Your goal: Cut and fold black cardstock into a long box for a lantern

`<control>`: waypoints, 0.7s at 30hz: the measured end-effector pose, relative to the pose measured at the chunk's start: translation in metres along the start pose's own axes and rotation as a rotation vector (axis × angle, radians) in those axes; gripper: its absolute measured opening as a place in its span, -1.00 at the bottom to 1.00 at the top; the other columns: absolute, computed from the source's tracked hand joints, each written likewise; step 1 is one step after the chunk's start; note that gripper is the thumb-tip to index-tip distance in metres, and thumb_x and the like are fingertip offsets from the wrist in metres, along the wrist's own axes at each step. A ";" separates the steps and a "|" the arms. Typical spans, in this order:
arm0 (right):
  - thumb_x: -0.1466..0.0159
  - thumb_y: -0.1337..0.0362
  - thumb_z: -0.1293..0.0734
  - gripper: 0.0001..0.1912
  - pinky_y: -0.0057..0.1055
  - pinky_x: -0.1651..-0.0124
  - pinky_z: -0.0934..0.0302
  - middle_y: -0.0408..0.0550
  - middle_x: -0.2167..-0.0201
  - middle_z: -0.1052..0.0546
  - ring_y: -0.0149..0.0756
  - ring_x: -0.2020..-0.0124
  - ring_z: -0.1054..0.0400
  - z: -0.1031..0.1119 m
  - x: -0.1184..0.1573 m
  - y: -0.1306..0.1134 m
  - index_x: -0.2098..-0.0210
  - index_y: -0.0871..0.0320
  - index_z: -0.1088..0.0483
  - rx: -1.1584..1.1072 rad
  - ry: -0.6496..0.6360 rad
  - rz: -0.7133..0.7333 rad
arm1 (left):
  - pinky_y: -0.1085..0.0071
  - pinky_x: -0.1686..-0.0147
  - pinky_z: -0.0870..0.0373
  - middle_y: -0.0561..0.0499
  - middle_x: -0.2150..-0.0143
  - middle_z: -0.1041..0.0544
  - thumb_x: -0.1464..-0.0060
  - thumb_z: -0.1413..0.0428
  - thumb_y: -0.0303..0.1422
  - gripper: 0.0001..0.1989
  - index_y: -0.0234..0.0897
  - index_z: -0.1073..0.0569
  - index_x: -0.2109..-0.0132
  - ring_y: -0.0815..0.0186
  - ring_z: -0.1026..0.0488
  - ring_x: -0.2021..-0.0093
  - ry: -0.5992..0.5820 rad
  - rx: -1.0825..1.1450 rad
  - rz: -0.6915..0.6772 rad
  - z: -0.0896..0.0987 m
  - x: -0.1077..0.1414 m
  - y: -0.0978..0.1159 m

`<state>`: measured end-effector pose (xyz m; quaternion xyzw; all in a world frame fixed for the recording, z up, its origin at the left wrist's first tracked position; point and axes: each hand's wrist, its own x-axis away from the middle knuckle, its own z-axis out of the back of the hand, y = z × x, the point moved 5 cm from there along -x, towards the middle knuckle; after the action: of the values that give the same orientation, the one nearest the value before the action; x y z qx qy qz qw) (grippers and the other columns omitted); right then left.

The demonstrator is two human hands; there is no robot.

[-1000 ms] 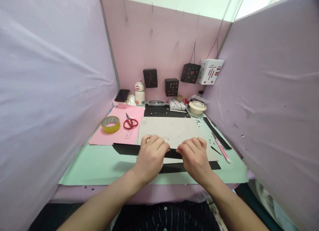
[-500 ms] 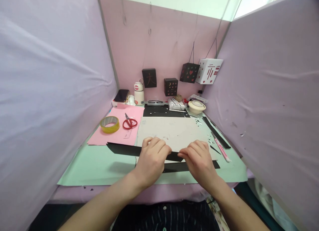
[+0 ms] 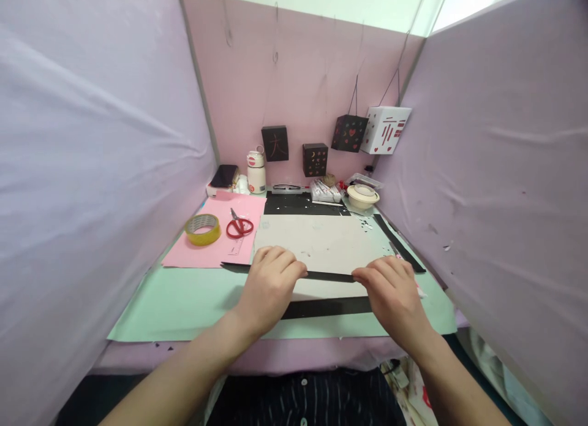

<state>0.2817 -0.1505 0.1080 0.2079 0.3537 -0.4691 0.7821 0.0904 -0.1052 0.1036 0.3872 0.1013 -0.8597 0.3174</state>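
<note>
A narrow black paper strip (image 3: 329,277) stretches between my two hands, seen nearly edge-on. My left hand (image 3: 271,285) pinches it, and its far left end pokes out beyond the knuckles. At the right end, the fingers of my right hand (image 3: 390,291) are closed on the same strip. Under them lies a pale grey board (image 3: 316,233) on the green sheet (image 3: 179,309). A second black strip (image 3: 328,308) lies flat nearer to me, partly hidden by both hands.
Red scissors (image 3: 239,228) and a roll of yellow tape (image 3: 202,229) rest on pink paper (image 3: 184,257) at left. A bottle (image 3: 256,173) and a lidded bowl (image 3: 362,197) stand behind. Another black strip (image 3: 399,244) lies right. Decorated boxes (image 3: 349,133) hang at the back.
The held strip has shifted right and turned from showing its broad face to nearly edge-on. My right hand has moved right, away from my left, and now covers much of the pink-handled tool.
</note>
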 end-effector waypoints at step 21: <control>-0.31 0.38 -0.30 -0.94 -0.21 0.01 0.04 -0.10 0.33 -0.49 -0.29 0.27 -0.31 -0.017 -0.011 -0.026 0.23 0.14 -0.40 0.069 -0.116 -0.030 | 0.27 0.24 -0.11 0.02 0.46 -0.34 -0.24 0.04 -0.53 -0.77 -0.28 -0.34 0.40 0.27 -0.20 0.35 -0.004 -0.087 -0.062 -0.017 0.006 0.014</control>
<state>0.2492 -0.1451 0.1055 0.2018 0.2945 -0.5041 0.7864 0.1063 -0.1116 0.0883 0.3680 0.1501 -0.8646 0.3074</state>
